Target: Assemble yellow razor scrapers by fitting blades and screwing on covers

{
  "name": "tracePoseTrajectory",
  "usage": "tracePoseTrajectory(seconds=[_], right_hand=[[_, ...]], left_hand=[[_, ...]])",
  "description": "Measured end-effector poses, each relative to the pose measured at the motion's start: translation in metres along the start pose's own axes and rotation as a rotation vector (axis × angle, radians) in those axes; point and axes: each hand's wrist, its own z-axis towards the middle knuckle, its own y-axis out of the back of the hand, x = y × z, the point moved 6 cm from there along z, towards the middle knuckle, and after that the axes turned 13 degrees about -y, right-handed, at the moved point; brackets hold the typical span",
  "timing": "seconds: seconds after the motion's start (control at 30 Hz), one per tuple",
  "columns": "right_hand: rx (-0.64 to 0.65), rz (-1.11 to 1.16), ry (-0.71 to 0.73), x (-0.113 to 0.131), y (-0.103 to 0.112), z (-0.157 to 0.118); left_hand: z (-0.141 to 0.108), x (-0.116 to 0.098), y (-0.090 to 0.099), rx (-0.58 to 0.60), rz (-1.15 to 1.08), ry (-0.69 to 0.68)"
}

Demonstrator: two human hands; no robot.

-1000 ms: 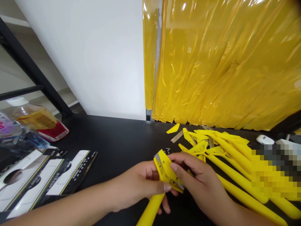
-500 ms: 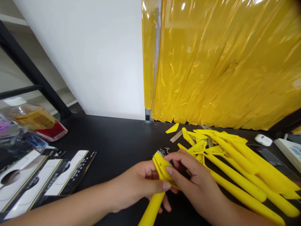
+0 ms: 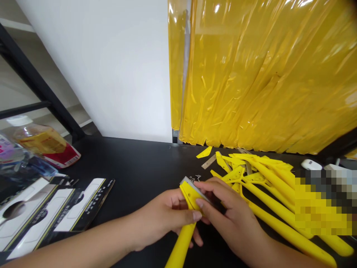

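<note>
One plastic bottle (image 3: 39, 143) (yellow liquid (image 3: 41, 141) inside)

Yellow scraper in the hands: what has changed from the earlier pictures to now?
The left hand and right hand turned the yellow scraper, so its metal blade now shows along the head's top edge. Neither hand let go. The pile of yellow scrapers stayed as it was.

The left hand (image 3: 164, 219) grips a yellow plastic scraper (image 3: 189, 197) near its head, with the long handle running down toward the person. The right hand (image 3: 231, 219) presses on the head, beside a steel blade (image 3: 194, 188) along its top edge. More yellow scrapers (image 3: 273, 190) lie piled just right on the black desk (image 3: 139, 160), and printed card packaging (image 3: 55, 217) lies left.
</note>
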Motion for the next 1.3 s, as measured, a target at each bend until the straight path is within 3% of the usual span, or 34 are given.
tracePoseTrajectory(seconds=[0.47,0.63,0.8,1.0,1.3], right_hand=[[0.036,0.032,-0.058,-0.005,-0.004,-0.002],[0.061,0.072,-0.058,-0.001,0.001,0.000],[0.210,0.274,-0.220,-0.001,0.006,0.008],[0.347,0.488,-0.291,-0.002,0.005,0.011],[0.366,0.465,-0.314,-0.006,0.011,0.016]], left_hand=[[-0.003,-0.001,0.001,-0.113,-0.069,0.004],[-0.004,-0.005,0.001,-0.095,-0.058,0.000],[-0.004,-0.013,0.001,-0.096,-0.037,-0.055],[-0.003,-0.012,0.001,-0.090,-0.039,-0.043],[-0.003,-0.009,0.003,-0.104,-0.052,-0.041]])
